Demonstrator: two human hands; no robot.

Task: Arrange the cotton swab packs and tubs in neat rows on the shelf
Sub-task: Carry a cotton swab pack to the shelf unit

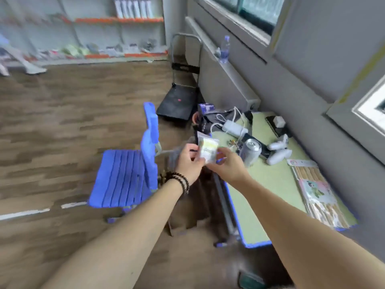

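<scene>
1. A small cotton swab pack is held up in front of the chest, above the gap between the blue chair and the green desk.
2. It's pinched on both sides: left hand and right hand fingers are curled round its edges, probably so it can be checked or straightened.
3. The shelf is seen well apart, across the room, so nothing is placed yet.
</scene>
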